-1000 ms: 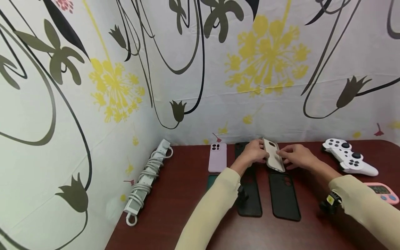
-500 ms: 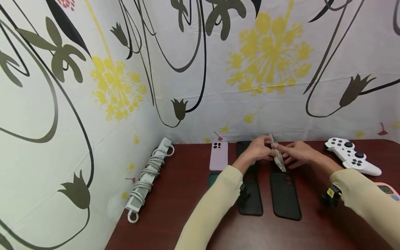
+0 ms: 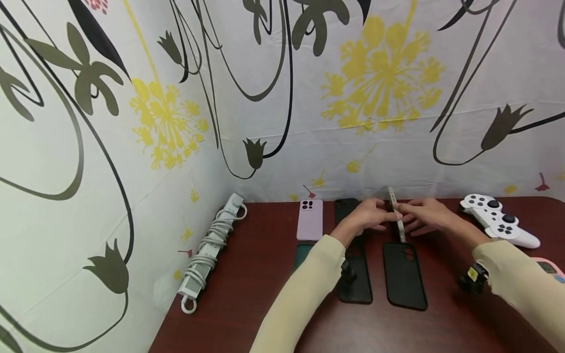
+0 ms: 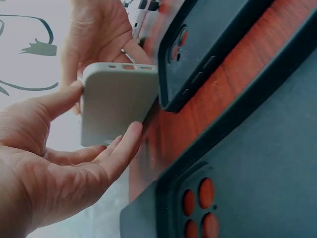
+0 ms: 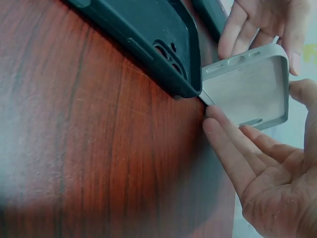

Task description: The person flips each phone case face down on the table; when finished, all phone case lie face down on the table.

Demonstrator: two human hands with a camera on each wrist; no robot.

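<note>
Beige phone case (image 3: 396,215) flat 1 s ago, now turned up on edge btwn both hands, beside dark case (image 3: 404,279). Left hand (image 3: 370,219) & right hand (image 3: 424,217): fingers straight, pressing its faces. Flip prob. half done. Red-brown wood surface (image 3: 265,274); floral cloth walls; white controller (image 3: 496,220) far right.
</note>
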